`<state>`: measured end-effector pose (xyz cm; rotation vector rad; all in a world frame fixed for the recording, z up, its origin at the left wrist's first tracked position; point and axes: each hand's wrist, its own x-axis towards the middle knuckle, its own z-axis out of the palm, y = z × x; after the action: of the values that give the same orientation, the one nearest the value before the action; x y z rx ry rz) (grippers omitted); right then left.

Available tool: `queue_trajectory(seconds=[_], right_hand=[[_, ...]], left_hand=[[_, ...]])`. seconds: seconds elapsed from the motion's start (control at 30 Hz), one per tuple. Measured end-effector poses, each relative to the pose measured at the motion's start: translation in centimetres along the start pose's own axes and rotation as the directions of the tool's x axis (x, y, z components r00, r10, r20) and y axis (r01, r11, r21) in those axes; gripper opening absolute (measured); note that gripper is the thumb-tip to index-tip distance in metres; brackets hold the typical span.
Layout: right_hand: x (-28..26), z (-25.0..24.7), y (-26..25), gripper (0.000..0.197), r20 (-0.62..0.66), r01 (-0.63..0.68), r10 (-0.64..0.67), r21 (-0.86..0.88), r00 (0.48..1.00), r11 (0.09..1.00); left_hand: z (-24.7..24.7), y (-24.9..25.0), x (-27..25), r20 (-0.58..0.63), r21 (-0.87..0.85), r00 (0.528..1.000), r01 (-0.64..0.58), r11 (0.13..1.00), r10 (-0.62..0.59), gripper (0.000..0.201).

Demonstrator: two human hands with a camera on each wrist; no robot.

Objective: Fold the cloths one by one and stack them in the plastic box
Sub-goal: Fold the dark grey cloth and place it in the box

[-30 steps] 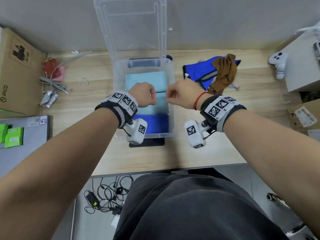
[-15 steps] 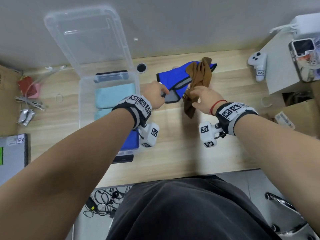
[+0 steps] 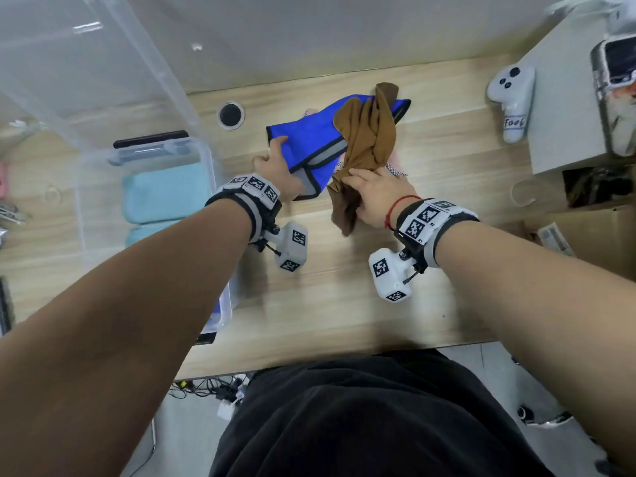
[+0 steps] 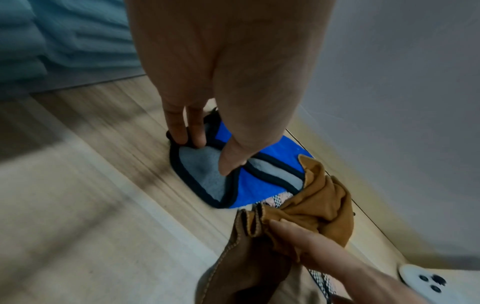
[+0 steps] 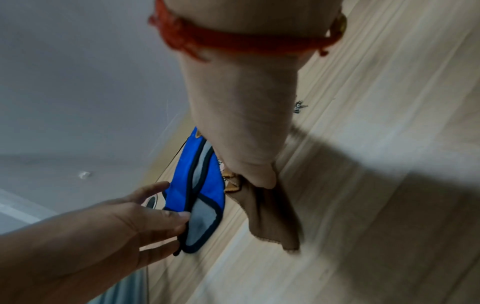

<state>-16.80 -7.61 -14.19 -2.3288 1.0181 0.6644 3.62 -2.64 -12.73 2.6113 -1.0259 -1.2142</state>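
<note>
A blue cloth [image 3: 309, 139] with a grey underside and dark trim lies on the wooden table, right of the clear plastic box [image 3: 210, 173]. My left hand [image 3: 275, 166] pinches its near-left corner, thumb on the grey face [image 4: 205, 152]. A crumpled brown cloth [image 3: 364, 132] lies across the blue one; my right hand [image 3: 371, 191] grips its lower part, and one end hangs below the fist [image 5: 267, 216]. A checkered cloth [image 3: 395, 168] peeks out beneath. Folded light-blue cloths [image 3: 161, 197] lie in the box; my left forearm covers the box's near end.
The box's clear lid [image 3: 86, 63] stands open against the wall. A cable hole [image 3: 231, 114] is behind the cloths. A white controller [image 3: 512, 94] leans on a grey box [image 3: 564, 108] at the right, with a cardboard box [image 3: 585, 228] below it.
Both hands left the box and moved right to the cloth pile. The left took hold of the blue cloth's corner and the right closed on the brown cloth.
</note>
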Motion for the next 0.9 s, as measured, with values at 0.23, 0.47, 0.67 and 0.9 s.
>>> queue_trajectory(seconds=[0.23,0.47,0.67,0.9], right_hand=[[0.6,-0.7,0.7,0.063,-0.021,0.027,-0.027,0.026,0.999,0.999],[0.4,-1.1,0.5,0.063,0.023,-0.001,0.0,0.039,1.0,0.999],[-0.2,-4.4,-1.5,0.044,-0.204,0.022,0.015,0.178,0.979,0.984],[-2.3,-8.6,-5.1,0.068,-0.544,0.143,0.005,0.23,0.839,0.963]], left_hand=[[-0.7,0.2,1.3,-0.006,-0.097,0.999,0.031,0.995,-0.031,0.065],[-2.7,1.1,-0.2,-0.067,-0.055,0.994,-0.093,0.994,0.089,0.043],[-6.6,2.4,-4.5,-0.208,0.05,0.936,-0.281,0.959,0.285,0.045],[-11.7,4.2,-11.1,-0.357,0.094,0.84,-0.404,0.91,0.409,0.023]])
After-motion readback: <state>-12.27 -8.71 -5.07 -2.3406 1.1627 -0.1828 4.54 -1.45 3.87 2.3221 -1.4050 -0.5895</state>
